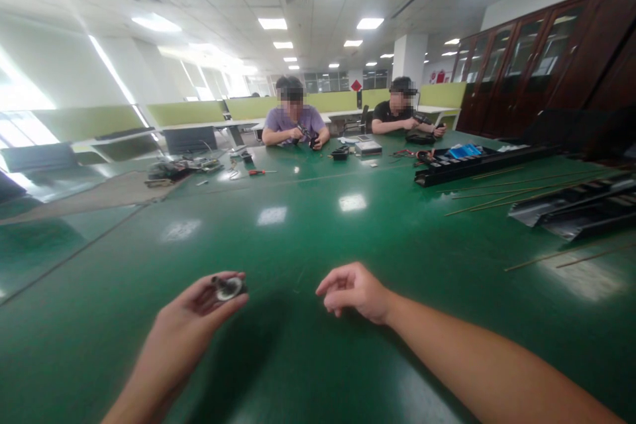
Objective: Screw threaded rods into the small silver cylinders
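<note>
I am clamping a small round metal part [229, 288] in my left grip [199, 310], with the thumb pressing along its near side and the fingers wrapping its far side; this hold is leaving the pale, cupped face turned upward, probably so that I can see it plainly. The stubby projection is pointing toward the fingers, and the part is hovering over the green surface [298, 232] rather than resting on it, as far as I can judge. Across from it, my right grip [355, 295] is hanging apart from the part, its fingers curling loosely toward the thumb; I am seeing nothing in it, but I cannot tell whether the tips are touching. Farther out, ahead of my left grip, a red-handled screwdriver [257, 173] is lying flat, with a heap of mixed parts [183, 169] sitting to its left, likely pushed aside to leave working room. Beyond and to the right of my right grip, a long black channel [462, 164] is carrying a blue piece [466, 150], and thin rods [497, 201] are lying near it, perhaps laid lengthwise because of their reach. Straight beyond both grips, two people [294, 124] are sitting at the far edge, handling dark items of their own.
</note>
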The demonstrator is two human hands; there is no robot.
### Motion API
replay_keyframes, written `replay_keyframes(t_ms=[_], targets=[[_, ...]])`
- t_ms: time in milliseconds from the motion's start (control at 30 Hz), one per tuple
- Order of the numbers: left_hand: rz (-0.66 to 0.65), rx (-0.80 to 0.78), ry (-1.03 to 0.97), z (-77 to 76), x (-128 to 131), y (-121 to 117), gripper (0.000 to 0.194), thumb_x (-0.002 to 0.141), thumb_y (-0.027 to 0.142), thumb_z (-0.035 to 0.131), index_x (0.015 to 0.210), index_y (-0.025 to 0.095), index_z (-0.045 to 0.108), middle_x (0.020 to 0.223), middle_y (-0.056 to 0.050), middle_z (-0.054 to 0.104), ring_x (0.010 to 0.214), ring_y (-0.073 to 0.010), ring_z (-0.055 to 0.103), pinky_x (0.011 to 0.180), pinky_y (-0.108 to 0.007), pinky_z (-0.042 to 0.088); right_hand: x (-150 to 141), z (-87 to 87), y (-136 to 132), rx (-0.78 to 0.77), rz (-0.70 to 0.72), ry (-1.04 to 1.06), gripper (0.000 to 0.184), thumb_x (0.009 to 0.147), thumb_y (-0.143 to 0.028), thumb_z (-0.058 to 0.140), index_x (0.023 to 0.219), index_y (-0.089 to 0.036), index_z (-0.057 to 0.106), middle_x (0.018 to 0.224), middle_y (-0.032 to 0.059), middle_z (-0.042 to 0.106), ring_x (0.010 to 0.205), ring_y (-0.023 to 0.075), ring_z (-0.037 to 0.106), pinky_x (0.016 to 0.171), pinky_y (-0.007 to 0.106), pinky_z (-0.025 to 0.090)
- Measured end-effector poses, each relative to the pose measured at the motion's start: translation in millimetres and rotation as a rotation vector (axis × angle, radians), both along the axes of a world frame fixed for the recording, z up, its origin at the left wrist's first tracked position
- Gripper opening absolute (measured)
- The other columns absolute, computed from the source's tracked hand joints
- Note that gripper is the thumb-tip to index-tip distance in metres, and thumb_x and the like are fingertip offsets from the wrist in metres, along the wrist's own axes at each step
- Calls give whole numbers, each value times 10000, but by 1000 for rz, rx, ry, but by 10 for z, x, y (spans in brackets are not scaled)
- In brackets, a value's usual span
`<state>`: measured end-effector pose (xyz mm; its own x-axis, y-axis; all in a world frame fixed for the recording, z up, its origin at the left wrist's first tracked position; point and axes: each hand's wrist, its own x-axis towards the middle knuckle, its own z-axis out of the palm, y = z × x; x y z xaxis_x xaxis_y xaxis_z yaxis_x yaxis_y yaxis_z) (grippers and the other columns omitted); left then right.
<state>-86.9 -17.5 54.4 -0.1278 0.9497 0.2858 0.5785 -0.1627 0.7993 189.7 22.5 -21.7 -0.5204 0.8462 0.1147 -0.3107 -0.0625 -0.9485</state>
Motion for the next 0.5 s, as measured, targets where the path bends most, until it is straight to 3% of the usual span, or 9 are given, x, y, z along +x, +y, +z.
replay_keyframes(t_ms=[100, 200, 333, 433, 500], targets=[[-200, -106, -182, -160, 480, 207, 530, 671, 482, 797, 1057, 143, 664, 1064, -131, 725, 948, -271, 707, 875, -378, 585, 39, 10, 47, 24, -203, 15, 266, 641, -307, 799, 794, -119, 690, 597, 3, 636, 488, 102, 533, 475, 233, 415], [-308, -86, -62, -327, 768, 247, 427, 746, 425, 741, 1072, 157, 675, 1031, -111, 725, 896, -249, 706, 854, -384, 580, 64, -17, 78, 75, -317, -22, 236, 652, -207, 742, 865, -140, 667, 661, -8, 634, 557, 109, 551, 553, 253, 455], [-437, 64, 204, -455, 750, 186, 250, 786, 337, 713, 1005, 217, 706, 986, -71, 707, 903, -224, 666, 815, -337, 550, 46, -92, 51, 136, -323, -196, 468, 588, -16, 614, 1030, -172, 623, 846, 4, 632, 622, 94, 544, 601, 237, 454], [-470, 133, 233, -474, 677, 180, 226, 817, 316, 684, 1026, 231, 700, 1000, -64, 694, 919, -213, 651, 818, -316, 530, 18, -71, -14, 110, -309, -318, 602, 527, 56, 555, 1081, -176, 604, 930, 21, 605, 668, 103, 542, 612, 237, 453], [-468, 135, 222, -489, 663, 199, 239, 814, 320, 688, 1036, 232, 694, 1005, -60, 694, 918, -213, 651, 830, -322, 527, -5, 2, -69, 9, -299, -393, 652, 482, 78, 581, 1087, -165, 596, 953, 34, 602, 707, 126, 553, 627, 255, 464]])
